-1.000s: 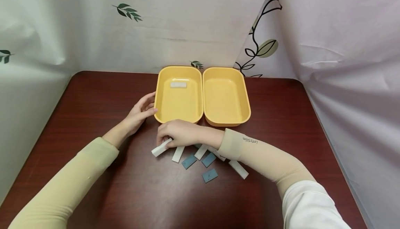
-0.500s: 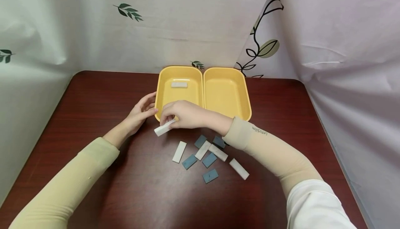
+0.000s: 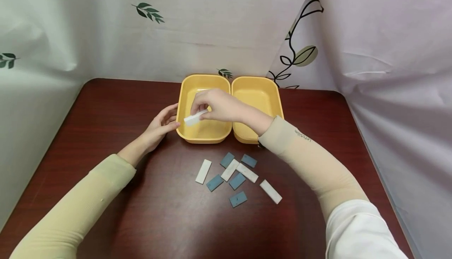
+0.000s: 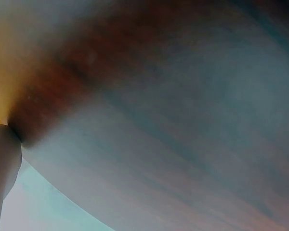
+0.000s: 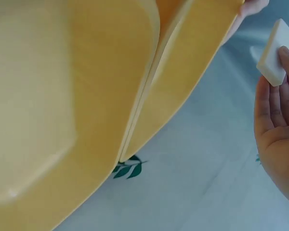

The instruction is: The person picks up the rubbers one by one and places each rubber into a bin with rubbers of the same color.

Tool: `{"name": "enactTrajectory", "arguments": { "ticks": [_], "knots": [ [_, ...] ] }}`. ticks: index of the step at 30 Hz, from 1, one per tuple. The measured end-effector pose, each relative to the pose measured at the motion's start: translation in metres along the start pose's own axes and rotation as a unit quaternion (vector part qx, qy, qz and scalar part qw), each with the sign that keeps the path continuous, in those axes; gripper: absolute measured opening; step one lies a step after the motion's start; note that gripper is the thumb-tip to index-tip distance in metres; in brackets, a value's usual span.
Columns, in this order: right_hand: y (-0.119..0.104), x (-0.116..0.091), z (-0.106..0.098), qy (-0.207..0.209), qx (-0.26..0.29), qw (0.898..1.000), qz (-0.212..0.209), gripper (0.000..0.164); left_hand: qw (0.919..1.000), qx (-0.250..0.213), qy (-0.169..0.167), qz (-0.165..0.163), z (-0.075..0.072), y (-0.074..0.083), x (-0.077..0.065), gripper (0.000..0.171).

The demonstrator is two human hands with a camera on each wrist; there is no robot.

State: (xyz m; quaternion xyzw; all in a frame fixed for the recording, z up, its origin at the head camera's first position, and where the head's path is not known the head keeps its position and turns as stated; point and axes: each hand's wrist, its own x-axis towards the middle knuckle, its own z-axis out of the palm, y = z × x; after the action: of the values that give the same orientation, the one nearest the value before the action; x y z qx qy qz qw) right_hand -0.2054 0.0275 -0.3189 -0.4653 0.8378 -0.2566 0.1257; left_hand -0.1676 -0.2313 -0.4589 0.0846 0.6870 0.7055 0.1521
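Clock: twelve is the far edge of the table [image 3: 166, 219], six the near edge.
Right hand [image 3: 222, 105]: thumb and fingers pinch one end of a white block [image 3: 192, 120], its free end pointing between eight and nine o'clock.
Held block: over the left box [image 3: 213, 134], toward that box's eight o'clock; its height above the floor cannot be told.
Left hand [image 3: 159, 127]: at the left box's nine o'clock, thumb spread from the fingers, thumb tip touching the rim, fingertips partly hidden behind the wall.
Right box [image 3: 259, 98]: just beside the left box, at its three o'clock.
In the way: the right hand hides much of the left box's floor; its forearm, in a pale sleeve [image 3: 325, 168], comes from four o'clock and covers part of the right box.
Loose pieces: at the left box's five o'clock lie four white bars [image 3: 270, 191] and five gray-blue tiles [image 3: 238, 199]. Two bars meet in the middle of the group; one bar lies apart at nine o'clock, another at four, one tile at six.
Backdrop: a pale curtain [image 3: 197, 35] with leaf prints, at twelve and along both sides.
Left wrist view: mostly blurred.
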Motion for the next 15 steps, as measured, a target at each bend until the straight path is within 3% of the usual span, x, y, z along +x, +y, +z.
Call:
{"name": "enactTrajectory", "arguments": {
  "ticks": [8, 15],
  "knots": [
    [0.012, 0.008, -0.009, 0.022, 0.017, 0.999, 0.021, 0.014, 1.0, 0.0, 0.0, -0.003, -0.001, 0.0, -0.001, 0.07],
    [0.022, 0.016, -0.012, 0.042, -0.003, 0.998, 0.049, 0.014, 1.0, -0.002, -0.003, -0.002, -0.001, 0.001, 0.0, 0.07]
  ]
}}
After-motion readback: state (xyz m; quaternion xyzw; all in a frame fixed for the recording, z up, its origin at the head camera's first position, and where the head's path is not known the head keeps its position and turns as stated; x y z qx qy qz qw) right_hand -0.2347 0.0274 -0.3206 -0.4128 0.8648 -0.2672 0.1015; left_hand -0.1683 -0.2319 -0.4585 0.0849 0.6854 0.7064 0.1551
